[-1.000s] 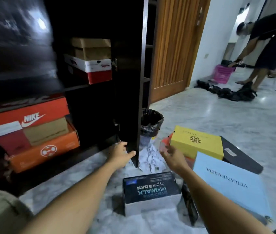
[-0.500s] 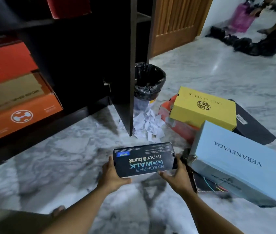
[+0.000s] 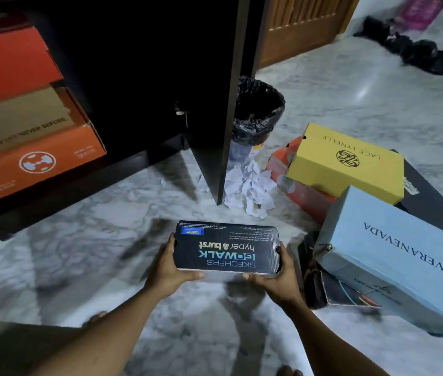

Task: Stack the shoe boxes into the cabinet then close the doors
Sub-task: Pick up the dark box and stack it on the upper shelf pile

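I hold a dark Skechers shoe box (image 3: 227, 248) above the marble floor, my left hand (image 3: 169, 270) gripping its left end and my right hand (image 3: 277, 280) its right end. The dark cabinet (image 3: 144, 77) stands open ahead, its door (image 3: 231, 104) swung out toward me. On its lower left shelf sit stacked boxes: a red one (image 3: 11, 63), a brown one (image 3: 25, 123) and an orange one (image 3: 38, 164). To the right on the floor lie a yellow box (image 3: 347, 161), a light blue box (image 3: 394, 253) and a black box (image 3: 431, 204).
A bin lined with a black bag (image 3: 255, 112) stands behind the open door, with crumpled white paper (image 3: 247, 185) in front of it. A reddish box (image 3: 296, 185) lies under the yellow one. A wooden door (image 3: 301, 25) is at the back, dark clothes (image 3: 418, 50) at far right.
My hands came down from near the cabinet door, took hold of the Skechers box at both ends and lifted it off the floor. My view tilted downward.
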